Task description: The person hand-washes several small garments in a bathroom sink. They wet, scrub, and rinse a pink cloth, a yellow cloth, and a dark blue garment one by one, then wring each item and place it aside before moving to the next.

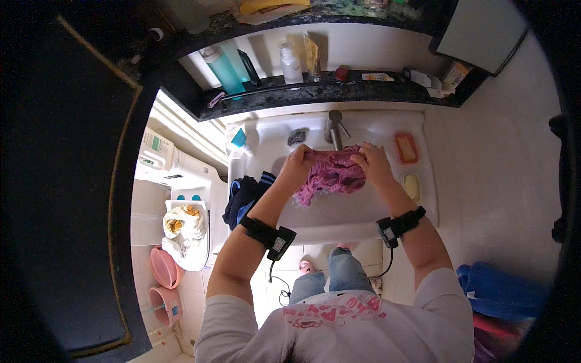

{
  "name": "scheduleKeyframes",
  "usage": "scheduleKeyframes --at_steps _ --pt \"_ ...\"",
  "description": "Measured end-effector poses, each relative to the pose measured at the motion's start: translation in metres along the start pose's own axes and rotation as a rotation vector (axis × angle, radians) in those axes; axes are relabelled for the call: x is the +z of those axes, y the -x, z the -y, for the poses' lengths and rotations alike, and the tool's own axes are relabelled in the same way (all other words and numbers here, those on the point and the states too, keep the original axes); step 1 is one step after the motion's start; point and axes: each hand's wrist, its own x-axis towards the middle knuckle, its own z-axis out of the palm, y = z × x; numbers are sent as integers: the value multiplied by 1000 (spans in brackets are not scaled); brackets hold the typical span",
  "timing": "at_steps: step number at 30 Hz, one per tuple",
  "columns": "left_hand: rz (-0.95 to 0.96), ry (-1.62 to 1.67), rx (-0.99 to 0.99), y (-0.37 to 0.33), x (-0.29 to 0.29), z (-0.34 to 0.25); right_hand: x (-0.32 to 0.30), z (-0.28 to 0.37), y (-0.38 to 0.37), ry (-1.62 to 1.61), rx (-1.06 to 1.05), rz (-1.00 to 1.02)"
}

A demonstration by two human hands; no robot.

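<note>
The fingers of the left hand (298,158) are clenched on one end of a wet purple-pink cloth (332,175), and the fingers of the right hand (370,162) grasp the other end, so the cloth is bunched between them. It hangs over the basin of a white sink (357,218), just below the metal tap (334,128) at the sink's back edge. Both wrists carry black strapped bands. On the sink's right edge lie an orange soap dish (407,148) and a pale yellow soap bar (412,186). A dark blue garment (244,198) drapes over the sink's left edge. On the dark shelf (339,94) above stands a teal bottle (221,68).
</note>
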Motion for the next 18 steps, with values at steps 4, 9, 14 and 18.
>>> scheduleKeyframes --at_steps 4,9,14,18 --pt "-44 196 -46 9 -20 4 -28 4 6 -305 69 178" --pt "-267 188 -105 23 -41 48 -9 -46 34 -286 -22 -14" --pt "-400 -77 -247 40 -50 88 22 -106 64 -81 170 -65" --pt "-219 -19 -227 55 -36 86 16 -88 59 -319 373 -98"
